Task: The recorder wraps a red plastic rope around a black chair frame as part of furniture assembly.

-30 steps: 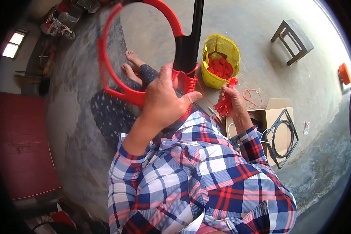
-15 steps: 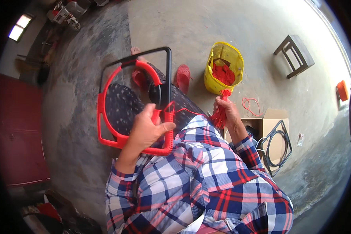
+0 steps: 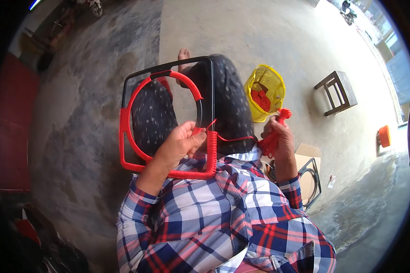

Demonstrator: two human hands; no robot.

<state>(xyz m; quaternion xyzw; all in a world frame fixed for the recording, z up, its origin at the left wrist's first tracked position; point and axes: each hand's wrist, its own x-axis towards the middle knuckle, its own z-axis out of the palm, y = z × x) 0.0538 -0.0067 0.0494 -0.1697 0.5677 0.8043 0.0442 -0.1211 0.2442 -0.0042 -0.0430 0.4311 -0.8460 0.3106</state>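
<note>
A black rectangular frame (image 3: pixel 212 91) with a round inner ring rests on my lap, tilted toward me. Red cord wraps its lower part, its left side and much of the ring (image 3: pixel 135 102). My left hand (image 3: pixel 180 144) reaches across the ring, thumb and forefinger pinched on the red cord (image 3: pixel 212 123) beside the frame's right bar. From there a strand (image 3: pixel 234 138) runs right to a bundle of red cord (image 3: pixel 272 140). My right hand (image 3: pixel 281 136) is closed round this bundle, away from the frame, with a looped end sticking out above the fist.
Beyond my right hand stands a yellow basket (image 3: pixel 249 88) with red cord inside (image 3: pixel 260 99). A cardboard box (image 3: pixel 308 152) and another black frame (image 3: pixel 318 182) lie at my right. Farther off are a dark wooden stool (image 3: pixel 341 93) and an orange object (image 3: pixel 384 136).
My left thumb and forefinger have closed into a pinch on the cord. My right hand has moved right with the bundle. One knee has come up beside the frame, which sits slightly farther right.
</note>
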